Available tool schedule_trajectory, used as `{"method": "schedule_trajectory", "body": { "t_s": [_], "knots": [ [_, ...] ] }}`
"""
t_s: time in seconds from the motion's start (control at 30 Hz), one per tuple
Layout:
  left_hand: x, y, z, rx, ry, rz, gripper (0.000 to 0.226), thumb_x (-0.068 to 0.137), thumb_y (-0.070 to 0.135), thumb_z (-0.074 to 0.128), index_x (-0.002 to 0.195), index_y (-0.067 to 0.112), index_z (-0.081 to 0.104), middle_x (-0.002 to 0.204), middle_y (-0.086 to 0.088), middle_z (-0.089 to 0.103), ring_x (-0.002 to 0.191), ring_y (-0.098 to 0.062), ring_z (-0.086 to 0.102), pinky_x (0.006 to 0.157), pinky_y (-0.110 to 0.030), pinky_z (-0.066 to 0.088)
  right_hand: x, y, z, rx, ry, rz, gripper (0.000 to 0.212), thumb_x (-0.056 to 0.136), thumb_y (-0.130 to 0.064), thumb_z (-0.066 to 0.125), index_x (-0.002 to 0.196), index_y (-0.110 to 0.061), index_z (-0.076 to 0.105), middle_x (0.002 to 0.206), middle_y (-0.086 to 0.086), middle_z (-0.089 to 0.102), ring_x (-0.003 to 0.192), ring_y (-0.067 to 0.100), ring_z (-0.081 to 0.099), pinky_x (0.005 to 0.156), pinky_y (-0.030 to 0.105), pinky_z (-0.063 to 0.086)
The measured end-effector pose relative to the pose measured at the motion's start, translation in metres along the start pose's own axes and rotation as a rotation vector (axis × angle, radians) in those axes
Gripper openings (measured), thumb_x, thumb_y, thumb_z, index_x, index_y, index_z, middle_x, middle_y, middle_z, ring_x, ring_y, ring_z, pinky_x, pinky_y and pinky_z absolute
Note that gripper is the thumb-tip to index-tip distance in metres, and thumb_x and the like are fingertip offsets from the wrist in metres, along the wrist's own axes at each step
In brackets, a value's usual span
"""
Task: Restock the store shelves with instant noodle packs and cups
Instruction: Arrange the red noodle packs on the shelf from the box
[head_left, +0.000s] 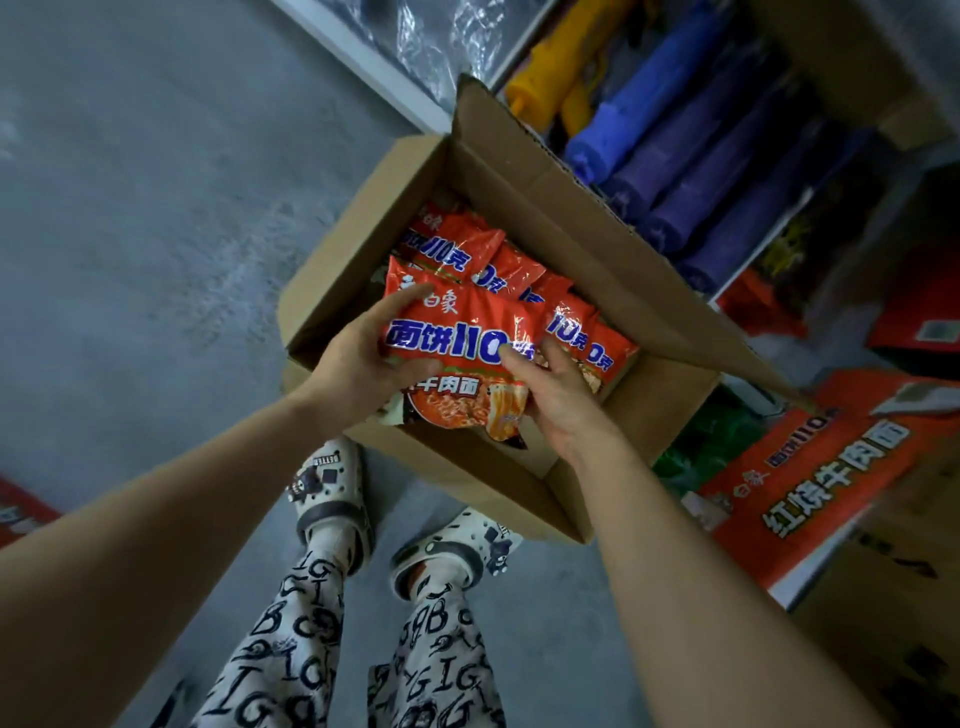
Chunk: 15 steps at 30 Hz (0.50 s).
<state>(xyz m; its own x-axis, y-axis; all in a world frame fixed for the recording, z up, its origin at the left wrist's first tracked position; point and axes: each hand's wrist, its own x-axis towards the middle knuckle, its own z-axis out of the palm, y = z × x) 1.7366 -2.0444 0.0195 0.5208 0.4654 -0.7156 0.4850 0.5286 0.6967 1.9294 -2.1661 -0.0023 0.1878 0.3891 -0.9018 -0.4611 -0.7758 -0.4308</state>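
Left hand (358, 364) and right hand (558, 397) grip noodle pack (457, 338) over open carton (550, 202).

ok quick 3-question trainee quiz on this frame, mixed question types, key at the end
1. True or false: the left hand and the right hand both grip the same noodle pack.
2. Where are the other packs? A) in the open cardboard box B) loose on the floor C) stacked on the person's shoes
3. Short answer: past the box lie blue rolls. What colour is the odd one at the far end?

Key: 1 true; 2 A; 3 yellow, the yellow roll.
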Motion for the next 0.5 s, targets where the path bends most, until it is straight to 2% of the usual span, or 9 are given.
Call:
{"method": "schedule_trajectory", "body": {
  "t_s": [0.1, 0.17, 0.27, 0.4, 0.5],
  "knots": [
    [0.001, -0.016, -0.010, 0.018, 0.038, 0.016, 0.069, 0.084, 0.014, 0.073, 0.138, 0.046, 0.043, 0.135, 0.007, 0.052, 0.116, -0.015, 0.061, 0.089, -0.040, 0.058, 0.022, -0.001, 0.004, -0.061, 0.171, -0.036, 0.043, 0.087, -0.052, 0.068, 0.124, -0.043, 0.049, 0.131, -0.001, 0.060, 0.115, 0.018, 0.063, 0.099, 0.046, 0.052],
    [0.003, -0.027, -0.018, 0.010, 0.052, 0.024, 0.070, 0.083, 0.013, 0.074, 0.138, 0.045, 0.044, 0.135, 0.007, 0.052, 0.116, -0.016, 0.061, 0.089, -0.045, 0.057, 0.037, -0.006, 0.003, -0.123, 0.248, -0.101, 0.041, 0.090, -0.049, 0.066, 0.128, -0.041, 0.051, 0.129, -0.001, 0.059, 0.114, 0.017, 0.062, 0.096, 0.043, 0.054],
    [0.010, -0.037, -0.033, 0.027, 0.074, 0.089, 0.072, 0.082, 0.009, 0.074, 0.139, 0.040, 0.044, 0.139, 0.002, 0.048, 0.119, -0.019, 0.058, 0.089, -0.047, 0.057, 0.063, -0.019, 0.006, -0.197, 0.257, -0.151, 0.044, 0.091, -0.045, 0.065, 0.132, -0.043, 0.049, 0.123, -0.003, 0.061, 0.111, 0.016, 0.063, 0.091, 0.040, 0.056],
    [0.023, -0.030, -0.053, -0.092, 0.173, 0.174, 0.069, 0.081, 0.004, 0.075, 0.134, 0.038, 0.047, 0.131, 0.008, 0.053, 0.112, -0.008, 0.062, 0.082, -0.026, 0.058, 0.091, -0.036, 0.020, -0.236, 0.223, -0.214, 0.041, 0.097, -0.028, 0.062, 0.136, -0.037, 0.051, 0.122, 0.002, 0.062, 0.107, 0.016, 0.064, 0.084, 0.029, 0.057],
    [0.035, -0.018, -0.070, -0.102, 0.219, 0.182, 0.068, 0.082, 0.006, 0.075, 0.131, 0.045, 0.048, 0.127, 0.016, 0.054, 0.108, -0.003, 0.063, 0.079, -0.023, 0.057, 0.105, -0.040, 0.039, -0.301, 0.238, -0.199, 0.039, 0.096, -0.025, 0.063, 0.129, -0.044, 0.054, 0.127, 0.003, 0.060, 0.114, 0.020, 0.061, 0.088, 0.036, 0.056]
  ]
}}
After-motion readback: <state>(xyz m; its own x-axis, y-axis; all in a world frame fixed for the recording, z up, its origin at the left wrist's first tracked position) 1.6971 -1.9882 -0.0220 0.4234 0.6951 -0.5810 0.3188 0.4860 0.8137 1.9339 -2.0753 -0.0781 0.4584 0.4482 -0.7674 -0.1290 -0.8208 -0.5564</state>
